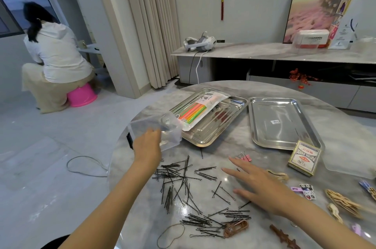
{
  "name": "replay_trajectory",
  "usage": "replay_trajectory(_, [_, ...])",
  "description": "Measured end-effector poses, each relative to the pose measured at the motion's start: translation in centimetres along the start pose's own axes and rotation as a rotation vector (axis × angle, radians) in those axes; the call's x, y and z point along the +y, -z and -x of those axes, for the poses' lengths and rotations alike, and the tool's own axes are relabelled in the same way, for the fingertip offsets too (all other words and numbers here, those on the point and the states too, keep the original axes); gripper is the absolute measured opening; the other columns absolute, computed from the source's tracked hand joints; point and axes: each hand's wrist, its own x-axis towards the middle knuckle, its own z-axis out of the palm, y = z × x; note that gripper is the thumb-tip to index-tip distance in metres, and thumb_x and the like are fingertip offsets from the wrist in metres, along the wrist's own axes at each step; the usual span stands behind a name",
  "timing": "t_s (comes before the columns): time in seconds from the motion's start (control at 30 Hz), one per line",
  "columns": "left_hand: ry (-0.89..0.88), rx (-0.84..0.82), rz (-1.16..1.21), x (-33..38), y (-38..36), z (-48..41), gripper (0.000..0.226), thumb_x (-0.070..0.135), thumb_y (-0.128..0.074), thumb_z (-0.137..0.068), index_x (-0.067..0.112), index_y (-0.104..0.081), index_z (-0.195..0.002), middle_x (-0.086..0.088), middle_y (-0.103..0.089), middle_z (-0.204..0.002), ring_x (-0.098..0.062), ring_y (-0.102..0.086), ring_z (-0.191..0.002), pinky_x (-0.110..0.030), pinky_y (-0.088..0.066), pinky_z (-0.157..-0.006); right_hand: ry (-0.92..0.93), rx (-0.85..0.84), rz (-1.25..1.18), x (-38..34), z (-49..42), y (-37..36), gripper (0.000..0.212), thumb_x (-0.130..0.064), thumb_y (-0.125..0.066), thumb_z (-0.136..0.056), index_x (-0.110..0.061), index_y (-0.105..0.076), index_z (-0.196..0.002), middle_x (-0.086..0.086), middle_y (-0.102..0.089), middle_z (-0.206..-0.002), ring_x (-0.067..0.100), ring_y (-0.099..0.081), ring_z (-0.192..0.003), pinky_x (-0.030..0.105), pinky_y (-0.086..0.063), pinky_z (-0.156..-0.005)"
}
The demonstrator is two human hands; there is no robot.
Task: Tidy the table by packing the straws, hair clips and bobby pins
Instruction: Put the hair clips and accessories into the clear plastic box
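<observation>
Head view: a round marble-patterned table (234, 90) seen from above and behind the person's two bare forearms. The left hand (147, 145) reached to the far left part of the table, its grip closed on the near edge of a clear plastic box (168, 128), which stood tilted just beside the corner of the left steel tray (205, 138). The right hand (262, 185) was held flat with its grip open, fingers straight and spread and holding nothing, over the right side of the scattered pins; whether the palm touched the table could not be told. The black bobby pins (183, 183) lay loose on the table between and in front of the two hands, in several crossing heaps. The packet of straws (195, 111), showing orange, green and yellow straws, lay slantwise in the left steel tray, its near end close to the box. The right steel tray (280, 122) lay beside the first and apart from it. Tan hair clips (343, 203) lay at the right edge of the table, and a brown hair clip (236, 228) touched the nearest heap of pins. A card box (305, 158) stood against the near rim of the right tray, a pink binder clip (245, 157) lay beyond the right fingertips, and an elastic band (171, 235) lay at the near edge.
</observation>
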Motion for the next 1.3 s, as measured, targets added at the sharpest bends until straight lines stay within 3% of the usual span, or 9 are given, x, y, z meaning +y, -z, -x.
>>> replay_trajectory(0.17, [-0.117, 0.233, 0.062, 3.2, 2.5, 1.9, 0.035, -0.012, -0.057, -0.073, 0.016, -0.054, -0.093, 0.001, -0.058, -0.091, -0.026, -0.06, -0.072, -0.027, -0.026, -0.047, -0.108, 0.177, -0.021, 0.2, 0.3, 1.0, 0.047, -0.044, -0.038, -0.098, -0.043, -0.025, -0.143, -0.015, -0.019, -0.153, 0.008, -0.024, -0.14, 0.027, -0.025, -0.111])
replay_trajectory(0.3, [-0.378, 0.327, 0.097, 6.1, 3.6, 3.3, 0.047, -0.011, -0.082, -0.038, 0.018, -0.056, -0.065, 0.004, -0.053, -0.058, -0.02, -0.046, -0.039, -0.017, -0.004, -0.039, -0.155, 0.422, -0.39, 0.6, 0.5, 2.5, 0.039, -0.039, -0.043, -0.097, -0.045, -0.037, -0.135, -0.014, -0.046, -0.126, 0.001, -0.052, -0.106, 0.029, -0.046, -0.093])
replay_trajectory(0.4, [-0.543, 0.333, 0.149, 8.6, 3.2, 4.7, 0.046, -0.009, -0.084, -0.031, 0.017, -0.058, -0.059, 0.004, -0.05, -0.052, -0.016, -0.04, -0.037, -0.018, -0.01, -0.041, -0.096, 0.545, -0.514, 1.3, 1.2, 4.0, 0.051, -0.017, -0.05, -0.095, -0.053, -0.035, -0.128, -0.01, -0.042, -0.112, -0.002, -0.052, -0.085, 0.022, -0.047, -0.081])
replay_trajectory(0.5, [-0.642, 0.304, 0.151, 10.4, 2.0, 6.0, 0.052, -0.013, -0.077, -0.019, 0.018, -0.057, -0.055, 0.006, -0.047, -0.049, -0.014, -0.034, -0.038, -0.02, -0.008, -0.043, -0.006, 0.513, -0.302, 2.0, 2.6, 5.2, 0.046, -0.027, -0.054, -0.086, -0.046, -0.045, -0.127, -0.011, -0.032, -0.11, 0.005, -0.051, -0.073, 0.025, -0.052, -0.066])
replay_trajectory(0.63, [-0.756, 0.244, 0.187, 12.8, 0.2, 7.1, 0.046, -0.009, -0.08, -0.028, 0.02, -0.058, -0.058, 0.006, -0.046, -0.049, -0.015, -0.042, -0.039, -0.021, -0.017, -0.047, 0.053, 0.496, -0.124, 3.5, 4.4, 5.3, 0.031, -0.058, -0.048, -0.082, -0.036, -0.062, -0.099, -0.019, -0.035, -0.113, 0.001, -0.048, -0.065, 0.027, -0.05, -0.053])
replay_trajectory(0.77, [-0.807, 0.226, 0.255, 14.7, -0.8, 8.0, 0.042, -0.002, -0.084, -0.034, 0.021, -0.059, -0.058, 0.006, -0.046, -0.05, -0.015, -0.042, -0.039, -0.02, -0.02, -0.046, 0.058, 0.462, -0.121, 4.4, 5.8, 5.1, 0.038, -0.064, -0.045, -0.083, -0.033, -0.069, -0.083, -0.025, -0.05, -0.096, 0.001, -0.05, -0.06, 0.009, -0.037, -0.055])
replay_trajectory(1.0, [-0.842, 0.204, 0.311, 16.7, -0.7, 8.9, 0.045, -0.005, -0.084, -0.034, 0.024, -0.058, -0.058, 0.007, -0.049, -0.052, -0.016, -0.044, -0.041, -0.02, -0.028, -0.041, 0.042, 0.395, -0.062, 5.3, 7.8, 4.3, 0.017, -0.047, -0.069, -0.075, -0.032, -0.07, -0.084, -0.015, -0.06, -0.075, -0.007, -0.04, -0.068, 0.003, -0.025, -0.057])
replay_trajectory(1.1, [-0.845, 0.169, 0.32, 16.9, -1.0, 9.4, 0.044, -0.005, -0.083, -0.035, 0.025, -0.06, -0.059, 0.007, -0.052, -0.051, -0.016, -0.047, -0.042, -0.019, -0.03, -0.041, 0.035, 0.419, -0.043, 5.3, 8.4, 3.9, 0.011, -0.042, -0.06, -0.074, -0.032, -0.064, -0.078, -0.014, -0.055, -0.072, -0.005, -0.038, -0.064, 0.005, -0.021, -0.052])
replay_trajectory(1.3, [-0.867, 0.123, 0.318, 16.9, -1.3, 9.9, 0.04, 0.0, -0.085, -0.037, 0.026, -0.063, -0.059, 0.008, -0.053, -0.049, -0.014, -0.048, -0.04, -0.018, -0.031, -0.04, 0.047, 0.424, -0.018, 5.7, 8.5, 3.5, 0.038, -0.063, -0.052, -0.079, -0.029, -0.066, -0.071, -0.014, -0.058, -0.067, 0.004, -0.053, -0.072, 0.025, -0.048, -0.055])
